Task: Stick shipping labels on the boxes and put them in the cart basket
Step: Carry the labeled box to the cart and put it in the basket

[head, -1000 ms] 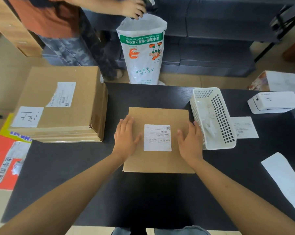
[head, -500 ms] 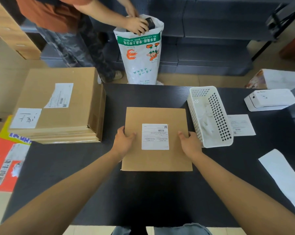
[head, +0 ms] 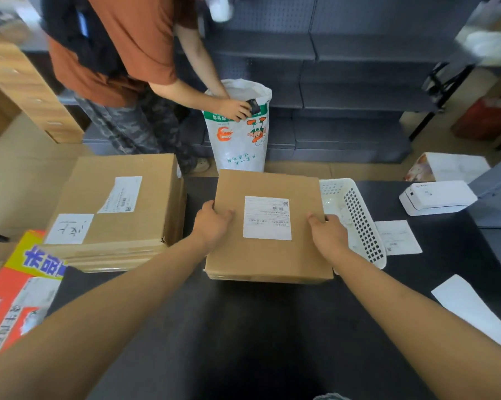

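Gripping the labelled box (head: 269, 255) by its sides, our left hand (head: 213, 225) and right hand (head: 327, 235) hold it above the black table's (head: 243, 327) far edge. Its shipping label (head: 267, 218) faces up, with the white basket (head: 356, 223) just beside

- Soft, even indoor light; nothing is harshly lit and no source shows.
- The dark bench (head: 260, 327) takes a dull sheen, with a faint shadow under the box (head: 269, 255).
- Wide-angle bending curves the shelves (head: 358, 82) and stretches both forearms toward the bottom corners.
- The top corners are smeared with blur; the label (head: 267, 218) is fairly sharp, its print too small to read.
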Demonstrator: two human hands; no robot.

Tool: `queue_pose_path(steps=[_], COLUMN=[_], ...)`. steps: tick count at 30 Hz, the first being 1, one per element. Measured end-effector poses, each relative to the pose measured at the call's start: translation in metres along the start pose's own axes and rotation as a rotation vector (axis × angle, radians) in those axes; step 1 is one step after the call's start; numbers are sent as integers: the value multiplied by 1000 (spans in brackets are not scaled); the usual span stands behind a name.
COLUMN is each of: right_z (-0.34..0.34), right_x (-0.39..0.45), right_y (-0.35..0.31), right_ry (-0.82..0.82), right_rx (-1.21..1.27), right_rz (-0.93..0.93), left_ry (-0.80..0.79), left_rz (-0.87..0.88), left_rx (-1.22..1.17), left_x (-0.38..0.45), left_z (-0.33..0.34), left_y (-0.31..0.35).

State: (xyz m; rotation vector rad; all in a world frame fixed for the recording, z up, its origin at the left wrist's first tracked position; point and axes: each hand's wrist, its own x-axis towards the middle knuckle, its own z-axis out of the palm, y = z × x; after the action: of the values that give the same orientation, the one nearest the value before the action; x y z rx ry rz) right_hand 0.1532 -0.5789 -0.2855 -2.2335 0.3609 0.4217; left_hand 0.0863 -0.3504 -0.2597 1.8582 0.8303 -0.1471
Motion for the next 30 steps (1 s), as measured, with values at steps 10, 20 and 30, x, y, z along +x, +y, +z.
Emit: queue_pose_path(steps=[10, 20, 30], right_z=[-92, -124, -244], right_x=[-2, -36, -88], right_y=[-118, -80, 40], right_ry=[119, 240, 454], right_rx=[0, 83, 187], right_rz=[-131, -21, 83], left_ry=[54, -75, -282], left_rz=[172, 183, 420], left_rx=[-106, -69, 188], left_x=[-3, -28, -113], left_z=[-61, -28, 105], left_y=[127, 145, 199])
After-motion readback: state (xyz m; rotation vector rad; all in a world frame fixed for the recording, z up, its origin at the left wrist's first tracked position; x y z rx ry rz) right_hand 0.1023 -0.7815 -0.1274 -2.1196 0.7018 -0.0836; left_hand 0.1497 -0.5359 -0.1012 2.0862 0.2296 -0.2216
